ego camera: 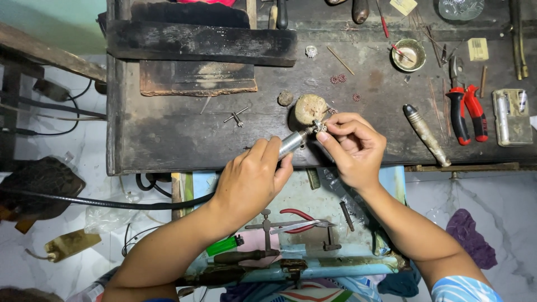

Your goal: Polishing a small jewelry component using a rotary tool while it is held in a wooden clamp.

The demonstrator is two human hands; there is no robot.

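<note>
Nearest the wearer, below the dark wooden workbench (184,134), an open drawer-like tray (313,223) holds red-handled pliers (296,215), a green lighter (222,245) and several metal rods.

Just in front of the workbench's near edge, the left hand (249,182) is wrapped firmly around a cylindrical, polished metal rotary handpiece (292,143); a black flexible hose (100,201) trails from it off to the left, below the bench edge. The right hand (352,145) is curled, thumb and forefinger pinched shut on a small, silvery, finely detailed metal piece (320,127), which sits at the handpiece's tip, just above the near edge of the workbench (its exact form is too small to tell).

Directly behind that piece, on the bench's scuffed, blackened surface, rests a rounded, pale, rough-textured lump (309,107), with a smaller grey one (285,98) just to its left. To the right on the bench lie a tapered, mottled tool handle (426,134), cutters with red and black grips (466,112) and a flat rectangular tin (512,117).

Farther back on the bench stand a small round brass bowl (408,55), thin wooden sticks (340,60) and tiny reddish coiled rings (338,79). At the far left of the bench, a thick charred wooden block (201,42) lies across a worn, frayed slab (197,79).
</note>
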